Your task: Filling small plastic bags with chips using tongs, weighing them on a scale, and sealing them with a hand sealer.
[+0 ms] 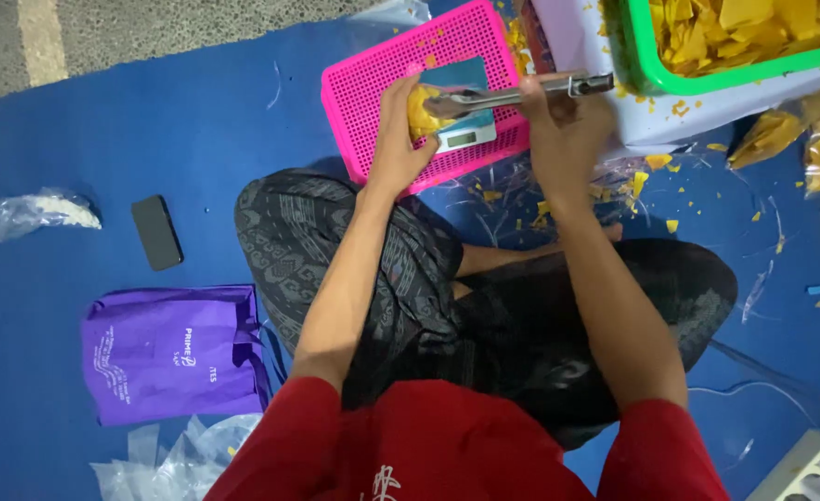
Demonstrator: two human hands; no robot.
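Now | left hand (400, 139): one chip bag (421, 111) | right hand (563, 130): one tongs (512, 95) | one scale (464, 130)

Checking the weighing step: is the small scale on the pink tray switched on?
Cannot tell. The scale shows a pale display, unreadable here, and the left hand covers part of it.

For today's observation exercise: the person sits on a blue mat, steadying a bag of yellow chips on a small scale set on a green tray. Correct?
Not quite. In the head view the scale sits on a pink tray, not a green one. The left hand does steady the bag of yellow chips on the blue mat.
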